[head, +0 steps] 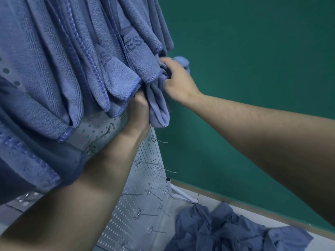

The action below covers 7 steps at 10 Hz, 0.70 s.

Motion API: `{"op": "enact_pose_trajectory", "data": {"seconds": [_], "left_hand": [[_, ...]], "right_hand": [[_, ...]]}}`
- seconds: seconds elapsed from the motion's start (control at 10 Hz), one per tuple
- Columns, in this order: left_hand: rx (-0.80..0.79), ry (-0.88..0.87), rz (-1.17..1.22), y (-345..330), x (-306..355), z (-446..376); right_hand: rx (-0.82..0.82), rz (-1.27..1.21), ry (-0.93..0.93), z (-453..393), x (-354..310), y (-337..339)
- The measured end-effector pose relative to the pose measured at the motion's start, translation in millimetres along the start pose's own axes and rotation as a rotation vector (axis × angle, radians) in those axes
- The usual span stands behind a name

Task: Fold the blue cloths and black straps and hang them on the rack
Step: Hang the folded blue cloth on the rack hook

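Observation:
Several folded blue cloths (76, 57) hang in a row on the white pegboard rack (145, 180). At the right end of the row, a folded blue cloth (159, 105) hangs between my hands. My right hand (176, 78) grips its upper part, fingers curled into the fabric. My left hand (138, 113) reaches up from below and holds the same cloth's lower left side; its fingers are partly hidden behind the hanging cloths. No black straps are visible.
A heap of loose blue cloths (232, 230) lies on the white floor at the lower right. Bare metal hooks (150, 163) stick out of the rack's lower part. A green wall (253, 69) stands close behind, to the right.

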State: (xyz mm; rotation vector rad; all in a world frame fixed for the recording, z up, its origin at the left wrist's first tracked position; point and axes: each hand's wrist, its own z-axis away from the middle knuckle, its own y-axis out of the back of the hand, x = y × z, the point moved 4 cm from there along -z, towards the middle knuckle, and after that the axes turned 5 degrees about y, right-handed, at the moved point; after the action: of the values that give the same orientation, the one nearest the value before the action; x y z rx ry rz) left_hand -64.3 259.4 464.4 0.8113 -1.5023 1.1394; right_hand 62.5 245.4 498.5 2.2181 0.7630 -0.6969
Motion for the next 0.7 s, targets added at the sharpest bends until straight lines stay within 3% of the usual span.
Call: {"op": "enact_pose_trajectory", "data": {"seconds": [0.1,0.2,0.3,0.4,0.6,0.7], "left_hand": [[0.048,-0.059,-0.099,2.6,3.3,7.7],[-0.017,-0.130,-0.121,6.2,1.2,2.6],[0.048,-0.333,-0.272,10.7,4.0,4.6],[0.158,-0.372,-0.446,8.1,-2.2,8.9],[0.073,-0.297,-0.579,6.0,-19.4,12.8],[0.036,-0.340,-0.623,7.8,-16.7,18.8]], "right_hand": [[-0.054,0.015,-0.062,1.0,4.5,-4.8],[-0.050,-0.031,-0.065,5.5,5.5,-8.3],[-0.021,-0.157,-0.052,15.8,8.5,-3.3],[-0.024,-0.218,-0.035,29.0,15.7,6.1],[-0.061,-0.218,-0.090,46.6,28.1,22.0],[-0.015,-0.252,-0.079,50.2,24.7,25.4]]}}
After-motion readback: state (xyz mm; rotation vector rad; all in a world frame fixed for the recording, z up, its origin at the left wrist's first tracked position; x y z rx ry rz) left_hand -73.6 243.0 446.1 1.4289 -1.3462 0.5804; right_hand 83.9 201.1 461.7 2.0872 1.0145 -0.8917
